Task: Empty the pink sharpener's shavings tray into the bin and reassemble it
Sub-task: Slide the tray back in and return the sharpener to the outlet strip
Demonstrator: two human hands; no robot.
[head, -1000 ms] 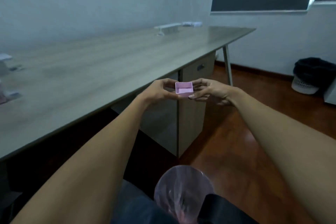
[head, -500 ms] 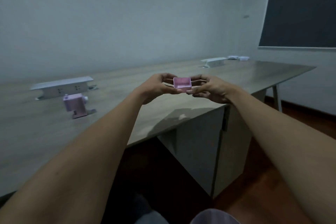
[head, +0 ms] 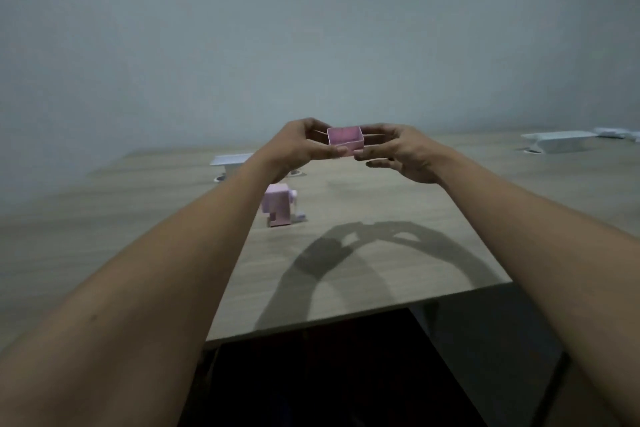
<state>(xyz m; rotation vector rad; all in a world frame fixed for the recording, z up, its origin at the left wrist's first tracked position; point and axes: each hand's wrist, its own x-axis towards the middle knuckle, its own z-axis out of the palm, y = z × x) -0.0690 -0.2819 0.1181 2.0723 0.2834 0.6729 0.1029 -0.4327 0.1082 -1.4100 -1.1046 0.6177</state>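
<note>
The small pink shavings tray [head: 345,139] is held in the air above the desk, open side up, and looks empty inside. My left hand [head: 298,146] pinches its left end and my right hand [head: 398,152] pinches its right end. The pink sharpener body [head: 277,204] stands upright on the wooden desk [head: 398,204], below and to the left of the tray, partly behind my left forearm, with an open slot in its lower front. The bin is out of view.
A white power-socket box [head: 232,161] sits on the desk behind the sharpener, and another white box [head: 561,142] lies at the far right. A grey wall rises behind the desk. The desk's front edge runs below my forearms, with dark space under it.
The view has swung left from the floor and bin toward the desk. Both hands kept hold of the tray and now hold it over the desk, above the sharpener body.
</note>
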